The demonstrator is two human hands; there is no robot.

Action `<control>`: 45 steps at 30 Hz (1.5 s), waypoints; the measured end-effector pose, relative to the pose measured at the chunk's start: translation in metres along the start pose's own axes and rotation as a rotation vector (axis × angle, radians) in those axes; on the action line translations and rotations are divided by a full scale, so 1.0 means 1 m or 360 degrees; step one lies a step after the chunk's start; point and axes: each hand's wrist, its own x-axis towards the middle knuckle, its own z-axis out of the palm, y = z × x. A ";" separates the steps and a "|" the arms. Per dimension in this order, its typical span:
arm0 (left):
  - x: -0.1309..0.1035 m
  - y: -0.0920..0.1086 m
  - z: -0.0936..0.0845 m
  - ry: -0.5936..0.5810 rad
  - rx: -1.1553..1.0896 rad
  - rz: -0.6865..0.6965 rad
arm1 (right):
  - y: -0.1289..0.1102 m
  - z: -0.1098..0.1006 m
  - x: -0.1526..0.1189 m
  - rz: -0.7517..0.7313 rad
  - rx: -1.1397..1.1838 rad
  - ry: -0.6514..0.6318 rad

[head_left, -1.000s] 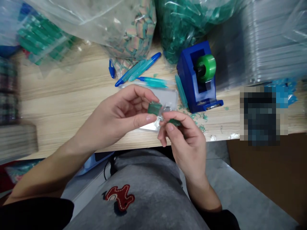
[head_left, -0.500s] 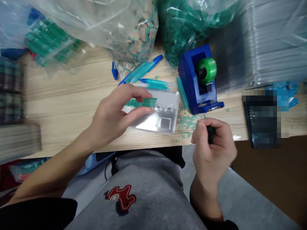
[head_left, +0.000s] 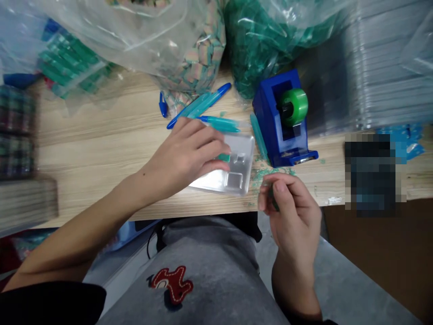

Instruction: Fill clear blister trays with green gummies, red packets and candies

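Observation:
My left hand (head_left: pixel 192 151) reaches over a clear plastic blister tray (head_left: pixel 235 180) with moulded pockets. Its fingers are bent down, and a small green piece (head_left: pixel 223 157) shows between thumb and forefinger, at the tray's surface. The rest of the tray's left part is hidden beneath that hand. My right hand (head_left: pixel 294 212) is curled closed near the table's front edge, right of the tray. Something small and dark green (head_left: pixel 274 201) shows inside its fingers, its shape mostly covered.
A blue tape dispenser (head_left: pixel 267 113) with green tape stands right of the tray. Blue pens (head_left: pixel 219 123) lie behind it. Green scraps (head_left: pixel 260 177) are scattered nearby. Bags of striped pieces (head_left: pixel 203 58) and green pieces (head_left: pixel 250 54) stand behind, stacked clear trays (head_left: pixel 389 67) at right.
My left hand has moved right and turned palm down over the tray, covering more of it. The right hand has shifted slightly left, still curled round the dark green thing.

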 end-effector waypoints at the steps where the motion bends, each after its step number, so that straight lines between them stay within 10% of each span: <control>1: -0.001 -0.001 0.000 -0.0018 -0.0073 -0.0032 | 0.000 0.000 0.002 0.0111 0.0191 -0.0057; 12: 0.008 0.049 -0.018 0.0151 -0.0315 0.0019 | -0.013 0.011 0.000 0.0395 0.0961 -0.0343; 31: 0.007 0.062 -0.025 -0.0021 -0.0965 -0.0198 | -0.005 0.010 -0.016 0.0013 0.0303 -0.0227; 39: 0.005 0.070 -0.023 0.0397 -0.0798 -0.0340 | -0.007 0.009 -0.014 -0.0058 0.0412 -0.0296; 45: 0.008 0.068 -0.002 0.0713 -0.0366 -0.0276 | -0.010 0.001 -0.007 -0.0060 0.0415 0.0024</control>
